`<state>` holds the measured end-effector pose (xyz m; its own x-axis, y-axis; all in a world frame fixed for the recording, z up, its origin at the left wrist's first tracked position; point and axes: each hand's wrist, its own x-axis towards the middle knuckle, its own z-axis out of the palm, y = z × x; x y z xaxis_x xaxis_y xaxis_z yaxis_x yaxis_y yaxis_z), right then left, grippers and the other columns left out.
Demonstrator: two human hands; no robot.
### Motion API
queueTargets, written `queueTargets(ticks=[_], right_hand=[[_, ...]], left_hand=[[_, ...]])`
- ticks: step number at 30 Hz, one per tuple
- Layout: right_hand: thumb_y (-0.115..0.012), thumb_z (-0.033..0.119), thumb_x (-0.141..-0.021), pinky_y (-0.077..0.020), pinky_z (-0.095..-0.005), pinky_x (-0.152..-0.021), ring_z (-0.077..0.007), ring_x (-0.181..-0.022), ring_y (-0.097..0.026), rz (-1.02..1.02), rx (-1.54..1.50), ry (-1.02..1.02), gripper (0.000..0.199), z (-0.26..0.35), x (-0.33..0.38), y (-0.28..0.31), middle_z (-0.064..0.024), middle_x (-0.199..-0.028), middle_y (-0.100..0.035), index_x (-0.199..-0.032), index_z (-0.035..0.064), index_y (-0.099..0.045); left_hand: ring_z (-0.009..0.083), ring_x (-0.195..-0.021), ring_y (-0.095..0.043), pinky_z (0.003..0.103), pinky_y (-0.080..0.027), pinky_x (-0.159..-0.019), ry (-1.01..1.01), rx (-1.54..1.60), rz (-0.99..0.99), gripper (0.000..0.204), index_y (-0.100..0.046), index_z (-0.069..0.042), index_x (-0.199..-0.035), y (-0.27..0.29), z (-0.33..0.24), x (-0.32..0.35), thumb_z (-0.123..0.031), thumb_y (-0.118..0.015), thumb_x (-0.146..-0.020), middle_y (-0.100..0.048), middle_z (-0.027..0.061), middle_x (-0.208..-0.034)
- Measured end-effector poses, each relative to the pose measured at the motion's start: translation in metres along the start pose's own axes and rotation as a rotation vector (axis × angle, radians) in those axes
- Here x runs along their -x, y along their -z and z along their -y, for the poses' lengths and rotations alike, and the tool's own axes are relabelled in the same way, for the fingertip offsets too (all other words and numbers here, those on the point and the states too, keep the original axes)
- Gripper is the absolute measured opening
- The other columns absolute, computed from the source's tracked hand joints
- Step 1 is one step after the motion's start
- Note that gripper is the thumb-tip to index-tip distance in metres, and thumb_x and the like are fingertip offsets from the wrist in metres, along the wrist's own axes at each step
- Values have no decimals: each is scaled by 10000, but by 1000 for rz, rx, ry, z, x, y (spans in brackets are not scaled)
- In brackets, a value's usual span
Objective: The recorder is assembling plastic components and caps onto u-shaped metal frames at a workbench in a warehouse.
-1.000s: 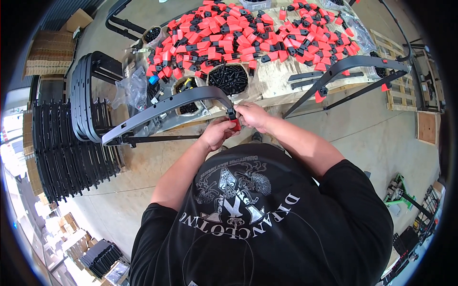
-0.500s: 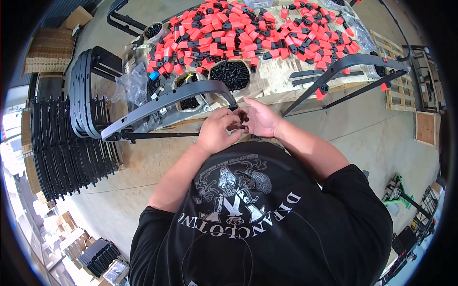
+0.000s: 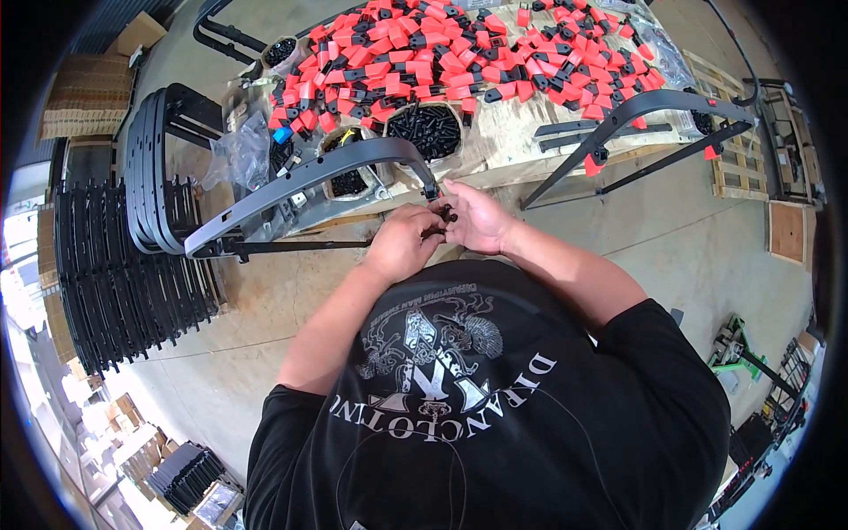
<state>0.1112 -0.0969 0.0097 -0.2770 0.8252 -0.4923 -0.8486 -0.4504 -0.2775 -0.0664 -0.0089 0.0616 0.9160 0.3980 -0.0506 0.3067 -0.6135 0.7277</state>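
In front of my chest both hands meet just below the near end of a bent dark metal frame [image 3: 327,168]. My left hand [image 3: 399,243] has its fingers curled and pinched together over the right palm. My right hand [image 3: 481,221] lies palm up and cupped, thumb toward the frame end. Between the fingers sit small black fasteners [image 3: 449,215], partly covered; their exact kind is too small to tell. A bag of black bolts [image 3: 426,131] stands on the table beyond the hands, with a second container of small black parts [image 3: 347,184] beside it.
A large heap of red and black plastic pieces [image 3: 415,53] covers the wooden table [image 3: 503,146]. Another bent frame [image 3: 632,110] rests at the right edge. Stacked black frames [image 3: 132,274] stand on the left, near a clear plastic bag [image 3: 243,150]. A pallet [image 3: 738,168] lies far right.
My hands stay together by the frame end, the left fingers shifting slightly over the right palm. The black pieces show a little more between the fingers. The view has moved slightly.
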Motion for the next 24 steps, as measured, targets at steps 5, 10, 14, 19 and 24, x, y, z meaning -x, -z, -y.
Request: queueTargets(ticks=[5, 10, 14, 19, 24], right_hand=[[-561, 466, -1016, -544, -410, -856, -249, -933, -631, -106, 32, 35, 487, 2, -5, -2, -129, -1043, -618, -1112, -11, -589], [-574, 350, -1013, -526, -373, -730, -213, -757, -612, -291, 296, 76, 319, 5, -3, 8, -65, -887, -621, -1017, 36, -631], [-606, 293, -977, -502, -402, -656, -242, -738, -642, -444, 906, 281, 277, 6, -16, 21, -95, -800, -647, -948, 19, -632], [-619, 301, -959, -516, -495, -715, -384, -816, -685, -442, 1520, 454, 322, 18, -13, -10, -215, -850, -680, -966, -22, -612], [-609, 242, -957, -522, -532, -775, -451, -877, -664, -380, 1842, 508, 278, 23, -13, -14, -253, -924, -674, -994, -28, -558]], left_hand=[[355, -986, -635, 435, -523, -870, 5, -49, -84, 186, -695, -32, -1003, -8, 2, -2, -91, -735, -832, -685, 149, -994], [258, -845, -668, 381, -542, -788, 292, 164, -266, 206, -669, 0, -1055, -18, 15, 0, -145, -704, -913, -677, 113, -920], [152, -685, -606, 310, -529, -666, 691, 815, -363, 156, -653, 4, -1018, -26, 50, -12, -147, -635, -984, -647, 67, -861], [134, -676, -573, 274, -508, -634, 792, 1197, -286, 140, -649, -11, -987, -30, 56, -21, -140, -604, -1016, -638, 50, -864], [133, -698, -572, 278, -513, -631, 789, 1337, -298, 162, -646, -32, -993, -37, 64, -22, -178, -590, -1035, -638, 48, -875]])
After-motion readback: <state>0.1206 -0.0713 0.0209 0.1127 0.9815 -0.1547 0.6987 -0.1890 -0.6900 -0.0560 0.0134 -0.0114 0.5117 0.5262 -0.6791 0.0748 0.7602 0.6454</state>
